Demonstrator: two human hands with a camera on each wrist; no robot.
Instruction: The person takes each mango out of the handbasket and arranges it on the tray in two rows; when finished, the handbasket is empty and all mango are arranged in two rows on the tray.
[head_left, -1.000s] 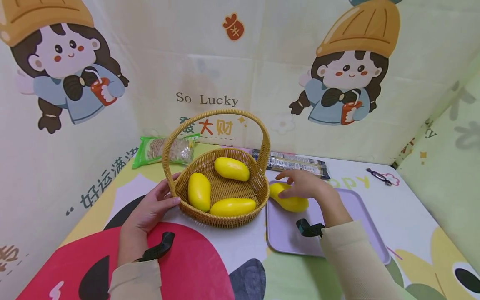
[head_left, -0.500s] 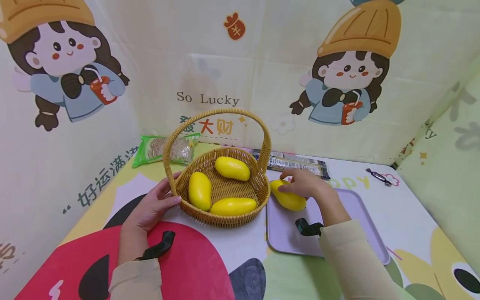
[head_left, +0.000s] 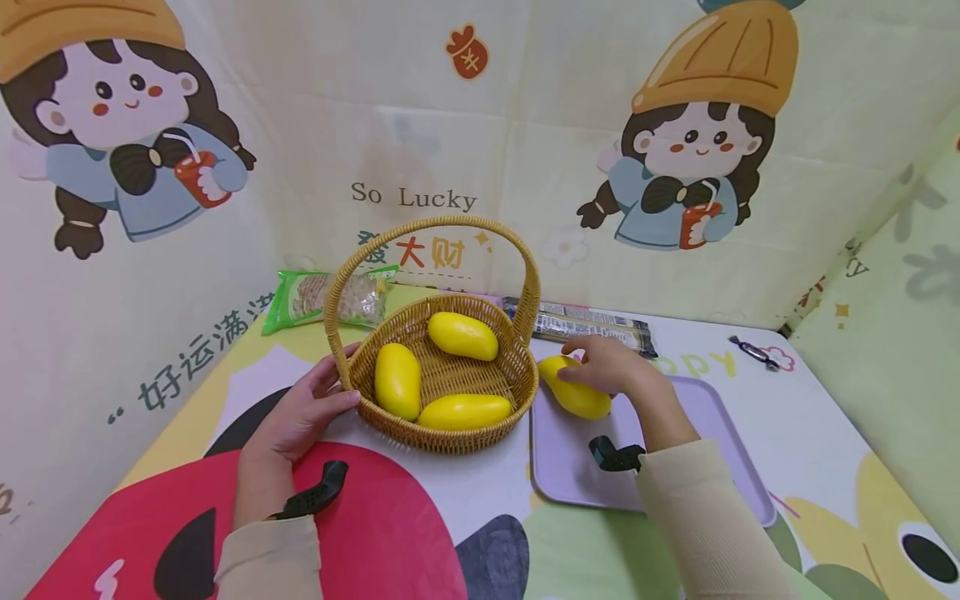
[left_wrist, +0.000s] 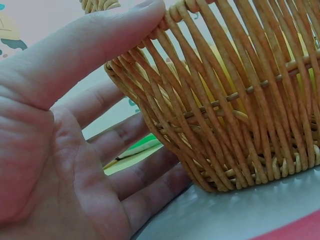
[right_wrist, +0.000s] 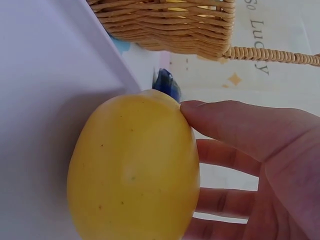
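A: The right hand (head_left: 611,367) has drawn its fingers in over the mango (head_left: 577,392) since a second ago, and the fruit has shifted slightly toward the back.

B: And the left hand (head_left: 311,408)?

A: Unmoved, as is the basket (head_left: 450,442). It holds the basket's left side, palm toward the wicker, thumb at the rim, fingers spread apart below.

B: How does the right one lie?

A: The forearm slants in over the lilac tray (head_left: 566,471). Thumb on one flank of the mango, fingers on the other: it grips the fruit.

B: So where is that mango?

A: At the tray's back left corner, just beside the basket. Whether it touches the tray, I cannot tell. Three other mangoes (head_left: 463,336) lie in the basket.

B: My right wrist view shows small dark specks on the skin; from the head I see none.

A: Only the head view, though, shows the whole handle (head_left: 435,225) and the wrapped candy (head_left: 753,353) at the far right.
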